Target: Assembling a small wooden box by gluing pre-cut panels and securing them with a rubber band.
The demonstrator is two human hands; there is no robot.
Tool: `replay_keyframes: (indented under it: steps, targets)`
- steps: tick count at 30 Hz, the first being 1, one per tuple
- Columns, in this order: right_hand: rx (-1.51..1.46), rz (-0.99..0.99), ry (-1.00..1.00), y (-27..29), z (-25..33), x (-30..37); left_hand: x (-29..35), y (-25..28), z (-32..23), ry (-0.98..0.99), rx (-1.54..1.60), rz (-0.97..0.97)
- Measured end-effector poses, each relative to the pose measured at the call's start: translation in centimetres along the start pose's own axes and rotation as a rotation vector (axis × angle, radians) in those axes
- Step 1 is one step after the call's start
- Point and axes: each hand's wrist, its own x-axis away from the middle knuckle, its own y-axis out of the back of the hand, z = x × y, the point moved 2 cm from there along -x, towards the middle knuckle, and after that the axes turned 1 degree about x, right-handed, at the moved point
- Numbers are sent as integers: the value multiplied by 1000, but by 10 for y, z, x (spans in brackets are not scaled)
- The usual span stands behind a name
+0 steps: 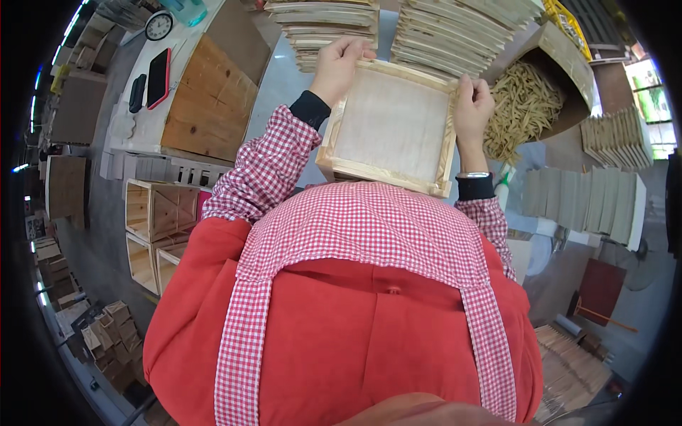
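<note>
In front of my chest is a square, pale wooden box (390, 117) with a raised rim and a flat, whitish panel inside it. My left hand (339, 69) is closed at its far left corner, fingers bent over the rim. At the far right corner my right hand (474, 106) pinches the rim, the thumb and fingers pressed together. The near edge of the box lies close to my checked apron. What is under the box cannot be seen.
Beyond the box stand stacks of thin wooden pieces (455, 32). To the right, a carton (579, 78) spills small tan wooden pieces (526, 106), with grey panels (579, 199) nearer. A workbench (213, 85) at left bears a red-edged phone (159, 78) and a clock (158, 25).
</note>
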Motion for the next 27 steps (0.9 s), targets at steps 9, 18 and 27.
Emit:
replay_keyframes:
  steps: [9,18,27]
  targets:
    - [58,-6,36,1,-8,-5,5,4,4,97,135,109]
    - [257,69,197,6,9,0,11,12,-1,111,143,-4]
    - [-259,6,-274,4,59,74,54,47,-12,20,78,-541]
